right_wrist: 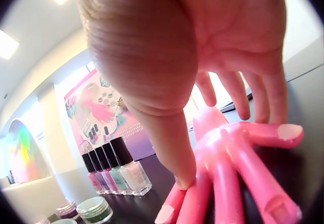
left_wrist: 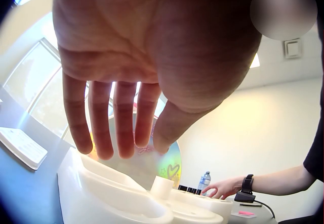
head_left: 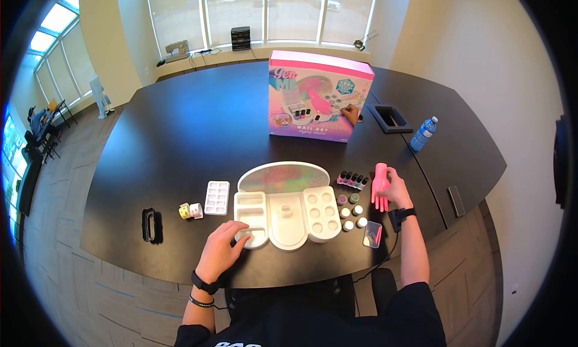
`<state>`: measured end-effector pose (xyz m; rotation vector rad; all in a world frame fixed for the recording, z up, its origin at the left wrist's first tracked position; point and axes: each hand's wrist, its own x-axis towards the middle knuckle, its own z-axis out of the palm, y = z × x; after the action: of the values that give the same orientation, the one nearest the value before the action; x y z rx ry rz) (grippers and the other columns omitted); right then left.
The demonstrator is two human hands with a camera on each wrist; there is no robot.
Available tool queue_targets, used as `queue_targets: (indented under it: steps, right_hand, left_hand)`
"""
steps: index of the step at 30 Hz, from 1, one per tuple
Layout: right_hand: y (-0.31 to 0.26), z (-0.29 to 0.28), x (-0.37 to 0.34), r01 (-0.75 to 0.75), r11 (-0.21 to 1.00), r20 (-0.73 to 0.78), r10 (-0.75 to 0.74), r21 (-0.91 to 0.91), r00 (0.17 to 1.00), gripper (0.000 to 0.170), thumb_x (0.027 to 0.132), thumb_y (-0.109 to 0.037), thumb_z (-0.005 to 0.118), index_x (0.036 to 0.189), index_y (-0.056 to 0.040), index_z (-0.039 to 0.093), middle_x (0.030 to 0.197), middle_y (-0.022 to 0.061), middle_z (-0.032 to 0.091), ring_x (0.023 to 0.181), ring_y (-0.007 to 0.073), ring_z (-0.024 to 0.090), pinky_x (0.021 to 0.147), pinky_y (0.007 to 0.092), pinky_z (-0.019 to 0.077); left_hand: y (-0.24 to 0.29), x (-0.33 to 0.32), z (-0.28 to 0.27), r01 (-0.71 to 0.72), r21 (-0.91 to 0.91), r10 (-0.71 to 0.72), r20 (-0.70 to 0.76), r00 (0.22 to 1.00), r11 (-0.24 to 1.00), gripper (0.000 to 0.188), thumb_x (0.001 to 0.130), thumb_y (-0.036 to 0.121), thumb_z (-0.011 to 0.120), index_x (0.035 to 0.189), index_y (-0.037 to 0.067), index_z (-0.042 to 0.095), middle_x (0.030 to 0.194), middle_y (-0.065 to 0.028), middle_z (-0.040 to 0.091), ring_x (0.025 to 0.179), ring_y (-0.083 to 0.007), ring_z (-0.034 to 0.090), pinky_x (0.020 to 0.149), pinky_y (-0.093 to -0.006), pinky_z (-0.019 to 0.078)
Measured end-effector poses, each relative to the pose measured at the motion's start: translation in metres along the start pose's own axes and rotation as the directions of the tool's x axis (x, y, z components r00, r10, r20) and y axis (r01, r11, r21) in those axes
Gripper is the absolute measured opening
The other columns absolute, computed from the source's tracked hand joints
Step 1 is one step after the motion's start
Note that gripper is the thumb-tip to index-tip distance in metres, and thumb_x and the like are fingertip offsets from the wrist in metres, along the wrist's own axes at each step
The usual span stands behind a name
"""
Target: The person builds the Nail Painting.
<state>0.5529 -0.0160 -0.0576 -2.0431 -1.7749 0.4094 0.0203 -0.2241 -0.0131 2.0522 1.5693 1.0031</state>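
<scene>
A white station (head_left: 287, 220) with an iridescent back panel stands near the table's front edge. Over its left compartments hovers my left hand (head_left: 221, 249), fingers loosely bent; in the left wrist view this hand (left_wrist: 147, 57) has nothing in it. A pink model hand (head_left: 380, 187) lies right of the station, its fingers toward me. My right hand (head_left: 395, 192) grips it from above. In the right wrist view my thumb touches one side of the pink model (right_wrist: 223, 153), with the other fingers of the right hand (right_wrist: 202, 57) along the far side.
Polish bottles (head_left: 353, 180), small jars (head_left: 345, 213) and a clear box (head_left: 372, 234) lie between station and pink model. A white mold tray (head_left: 217, 197), tape rolls (head_left: 191, 211) and a black item (head_left: 149, 225) lie left. Farther off stand a box (head_left: 319, 97) and water bottle (head_left: 424, 134); a phone (head_left: 456, 201) lies right.
</scene>
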Motion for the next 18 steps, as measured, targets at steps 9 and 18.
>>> queue_targets:
  steps: [9,18]
  right_hand:
    - [0.007,-0.005,0.003,-0.111,0.994,0.043,0.11,0.023,0.993,0.118,0.06,-0.02,0.103,0.16,-0.0007,0.043,0.144,0.0252,0.062,0.129,0.038,0.067,0.108,0.0442,0.0577]
    - [0.047,0.012,0.015,-0.093,0.957,0.059,0.08,0.275,0.995,0.095,0.07,-0.015,0.101,0.148,0.001,0.049,0.126,0.0172,0.069,0.112,0.0274,0.073,0.095,0.041,0.0631]
  left_hand:
    - [-0.003,0.0,0.0,0.0,-0.026,0.0,-0.007,1.0,1.0,0.023,0.095,0.008,0.079,0.117,0.002,0.074,0.113,-0.0159,0.076,0.108,-0.0392,0.072,0.095,-0.0433,0.0579]
    - [-0.005,0.001,0.002,-0.031,-0.021,0.03,-0.015,0.999,0.999,0.021,0.097,0.011,0.077,0.116,0.002,0.074,0.111,-0.015,0.075,0.106,-0.0382,0.071,0.092,-0.0445,0.0579]
